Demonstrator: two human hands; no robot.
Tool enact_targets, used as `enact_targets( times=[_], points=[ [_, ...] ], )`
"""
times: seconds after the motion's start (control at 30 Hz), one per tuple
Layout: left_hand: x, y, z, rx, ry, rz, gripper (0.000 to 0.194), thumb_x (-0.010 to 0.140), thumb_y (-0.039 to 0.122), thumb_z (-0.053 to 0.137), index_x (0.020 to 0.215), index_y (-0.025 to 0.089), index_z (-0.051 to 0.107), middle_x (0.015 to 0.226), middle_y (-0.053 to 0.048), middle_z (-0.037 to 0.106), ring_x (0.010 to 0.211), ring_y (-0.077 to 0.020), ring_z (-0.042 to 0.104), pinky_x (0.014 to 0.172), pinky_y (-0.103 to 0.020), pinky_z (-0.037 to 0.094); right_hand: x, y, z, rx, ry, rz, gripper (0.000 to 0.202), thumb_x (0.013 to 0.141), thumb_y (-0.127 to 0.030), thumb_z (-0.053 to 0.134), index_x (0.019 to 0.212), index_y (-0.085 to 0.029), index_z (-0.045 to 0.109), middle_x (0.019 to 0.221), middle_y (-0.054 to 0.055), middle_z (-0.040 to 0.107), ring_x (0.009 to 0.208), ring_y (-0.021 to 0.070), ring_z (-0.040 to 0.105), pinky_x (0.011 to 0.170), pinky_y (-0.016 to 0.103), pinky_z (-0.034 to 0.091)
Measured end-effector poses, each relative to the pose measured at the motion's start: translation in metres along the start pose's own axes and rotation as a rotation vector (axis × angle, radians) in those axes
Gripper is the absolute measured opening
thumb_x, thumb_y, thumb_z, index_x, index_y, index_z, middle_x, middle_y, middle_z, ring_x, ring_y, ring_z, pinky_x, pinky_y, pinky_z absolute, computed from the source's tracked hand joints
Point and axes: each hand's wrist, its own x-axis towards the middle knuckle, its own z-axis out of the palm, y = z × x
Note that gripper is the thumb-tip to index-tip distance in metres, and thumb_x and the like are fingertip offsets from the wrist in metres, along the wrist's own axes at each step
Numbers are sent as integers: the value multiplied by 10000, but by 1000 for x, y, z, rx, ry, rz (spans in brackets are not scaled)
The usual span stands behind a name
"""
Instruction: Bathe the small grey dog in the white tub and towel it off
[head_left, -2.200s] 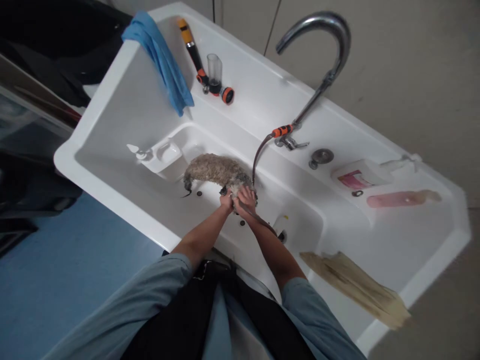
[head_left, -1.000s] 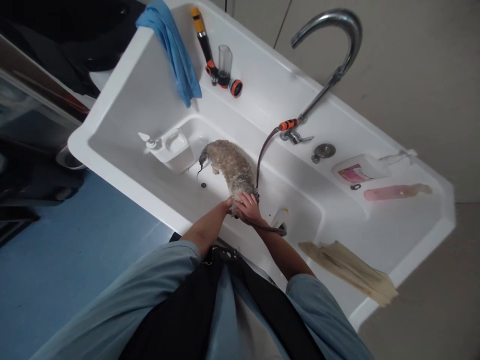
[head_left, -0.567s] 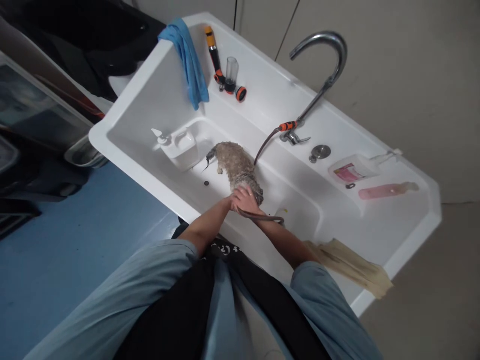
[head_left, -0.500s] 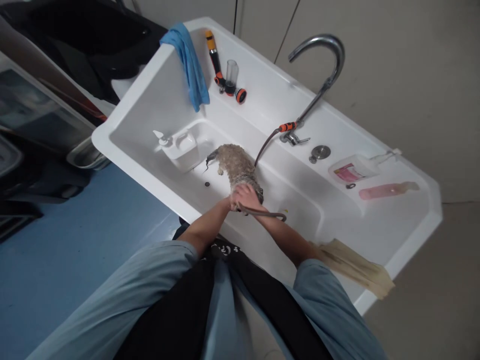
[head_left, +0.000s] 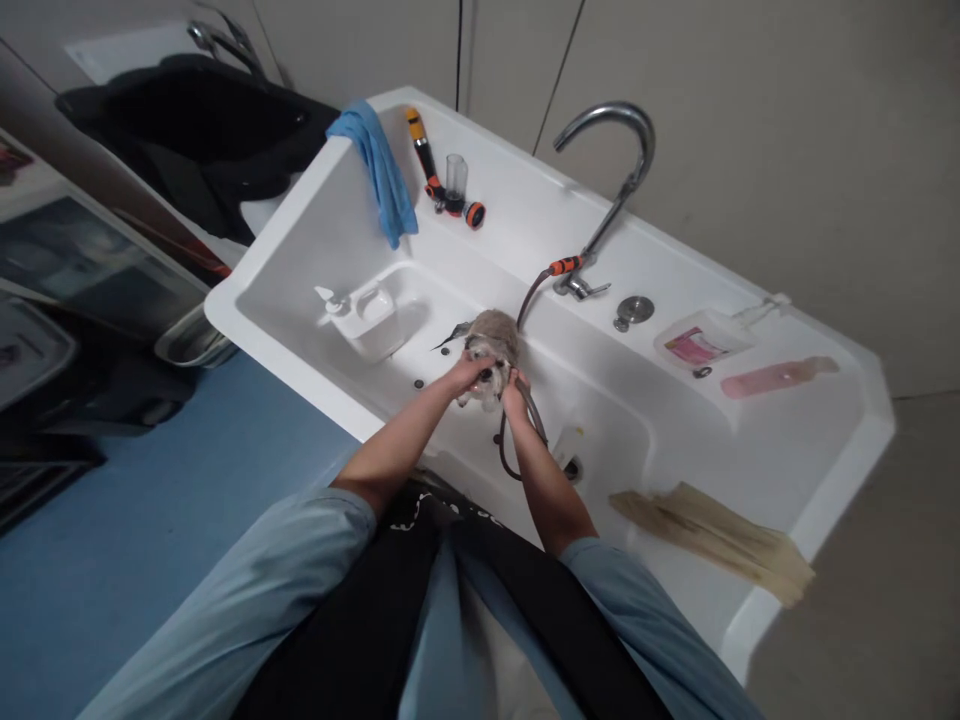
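A small wet dog (head_left: 496, 328) with greyish, soapy-looking fur stands in the white sink (head_left: 420, 290), its face turned towards me. My left hand (head_left: 466, 374) is wrapped round one side of its head, the thumb lying across the face. On the other side of the head, my right hand (head_left: 515, 396) is closed round a brown hose (head_left: 534, 412), close against the fur. The hose's end is hidden by the hand and the dog. From there the hose loops below my right wrist, and another stretch runs up to the curved metal tap (head_left: 628, 190).
A blue cloth (head_left: 381, 170) hangs over the left rim. Near it lie an orange-black spray gun (head_left: 442, 195) and a white pump bottle (head_left: 367, 318). To the right are a pink-labelled bottle (head_left: 701, 343), a pink bottle (head_left: 776, 378) and a tan cloth (head_left: 712, 535).
The dog's head has turned up towards me, and its body looks shorter from here. My hands, together on its head before, have parted to either side. The hose loop has dropped lower.
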Motion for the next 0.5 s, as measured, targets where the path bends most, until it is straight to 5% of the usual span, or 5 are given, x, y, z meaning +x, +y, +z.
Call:
enact_targets(
  times=[0.1, 0.2, 0.37, 0.5],
  points=[
    [11, 31, -15, 74, -93, -80, 328, 808, 275, 961, 1032, 156, 752, 783, -38, 767, 621, -153, 695, 567, -229, 572, 10, -13, 15, 14, -50, -80, 551, 1045, -639, 523, 1259, -200, 778, 1405, 182, 759, 1485, 335, 614, 1311, 565, 452],
    [15, 46, -26, 102, -124, -98, 281, 806, 247, 943, 1010, 161, 771, 777, -34, 769, 594, -142, 684, 519, -205, 539, 21, -24, 36, 14, -46, -80, 594, 1068, -627, 490, 1319, -169, 773, 1465, 219, 734, 1528, 349, 594, 1341, 595, 426],
    [14, 40, -38, 57, -142, -98, 347, 757, 244, 972, 1018, 156, 760, 798, -38, 774, 615, -143, 698, 536, -200, 542, -9, -25, 66, 63, 15, -60, 625, 1102, -558, 426, 1475, -129, 686, 1594, 243, 655, 1583, 337, 545, 1351, 601, 415],
    [16, 20, -29, 2, -174, -60, 401, 775, 301, 972, 1062, 156, 732, 864, -62, 785, 662, -174, 729, 565, -243, 574, -46, -22, 62, 43, 127, 27, 567, 1111, -485, 392, 1476, -148, 664, 1559, 234, 658, 1545, 330, 556, 1321, 617, 447]
  ],
)
